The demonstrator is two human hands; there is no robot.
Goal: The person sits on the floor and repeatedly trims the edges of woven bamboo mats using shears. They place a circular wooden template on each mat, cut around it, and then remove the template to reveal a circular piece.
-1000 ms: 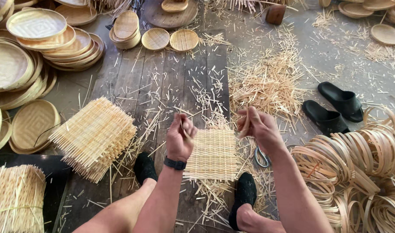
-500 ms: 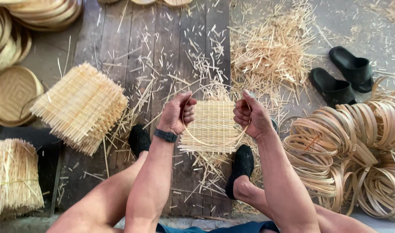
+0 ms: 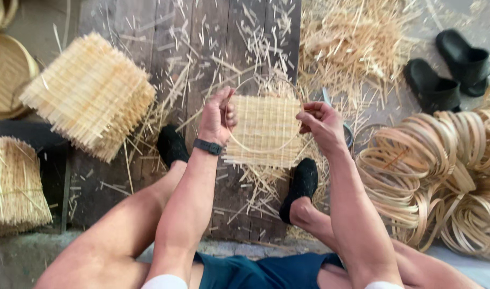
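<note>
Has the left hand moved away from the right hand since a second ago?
Yes. The left hand and right hand now sit at opposite edges of the woven mat, spreading a thin hoop.

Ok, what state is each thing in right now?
Left hand: closed on the hoop.
Right hand: closed on the hoop.
Hoop: held over the mat.
Mat: woven, flat on the floor.
Mat stack: piled, tilted.
Ring pile: heaped loose.
Sandals: off, side by side.
</note>
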